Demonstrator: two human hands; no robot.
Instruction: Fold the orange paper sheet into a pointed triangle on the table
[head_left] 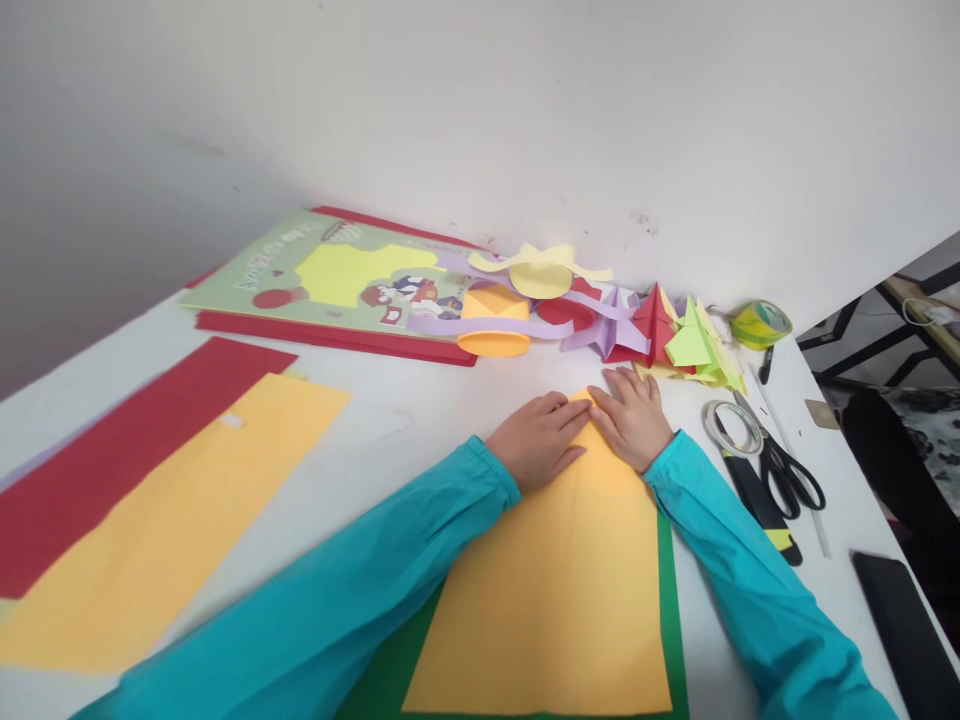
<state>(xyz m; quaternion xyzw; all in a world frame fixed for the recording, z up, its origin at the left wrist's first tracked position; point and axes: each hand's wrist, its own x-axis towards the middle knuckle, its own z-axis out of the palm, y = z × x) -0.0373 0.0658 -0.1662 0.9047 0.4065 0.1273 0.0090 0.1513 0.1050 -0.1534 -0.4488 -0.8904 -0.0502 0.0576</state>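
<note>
A yellow-orange sheet of paper (559, 590) lies lengthwise before me, its far end narrowed to a point. At that point my left hand (541, 438) grips the paper, its fingers close together and its thumb lower down. My right hand (628, 415) meets it from the other side, thumb on the paper's edge and the other fingers fanned out beyond the tip. Both hands' fingertips nearly touch. Beneath the sheet, a green sheet (673, 620) shows along both sides. What lies under my fingers is hidden.
Red paper (112, 450) and another yellow-orange sheet (180, 520) lie left. Behind are a printed board (262, 270), a yellow paper hat shape (541, 275) and folded paper stars (652, 325). At right are tape rolls (761, 325), scissors (787, 475), a cutter (757, 500) and a black phone-like slab (900, 630).
</note>
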